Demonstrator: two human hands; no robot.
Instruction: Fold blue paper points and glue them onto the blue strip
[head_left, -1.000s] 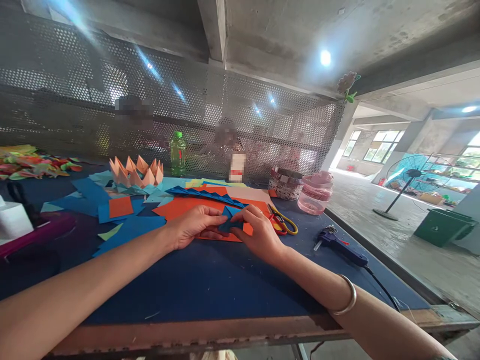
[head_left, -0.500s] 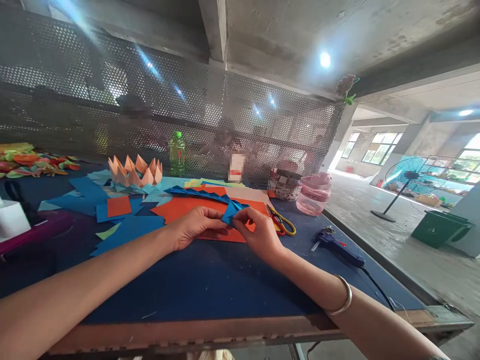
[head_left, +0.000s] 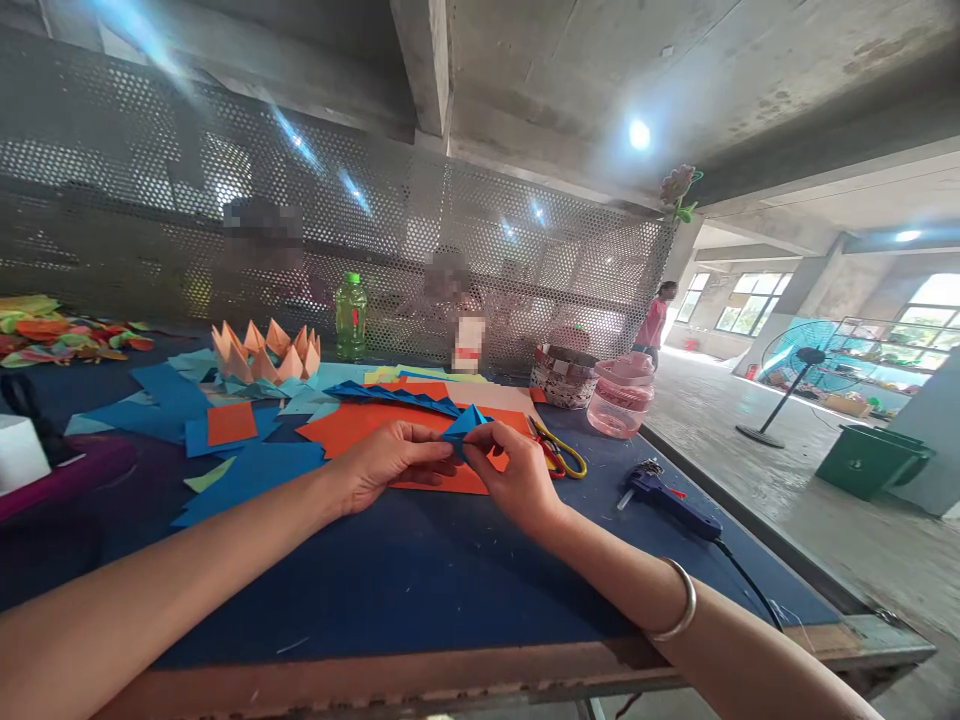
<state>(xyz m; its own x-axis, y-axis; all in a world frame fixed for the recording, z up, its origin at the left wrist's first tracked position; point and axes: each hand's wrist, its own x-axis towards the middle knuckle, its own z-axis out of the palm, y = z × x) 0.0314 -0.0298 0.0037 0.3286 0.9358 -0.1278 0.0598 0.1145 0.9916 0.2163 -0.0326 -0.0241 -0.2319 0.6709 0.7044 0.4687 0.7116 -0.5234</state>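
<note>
Blue folded paper triangle, its long edge running left-right, sits nearer the right hand, pinched between its fingertips; the left hand pinches its left corner.

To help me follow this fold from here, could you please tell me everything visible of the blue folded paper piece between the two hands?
The blue folded paper piece is a small, matte, creased triangle, standing point upward. The left hand and the right hand pinch it from either side above the orange paper sheet. Fingers hide part of it, and I cannot tell whether it joins the zigzag blue strip behind it.
</note>
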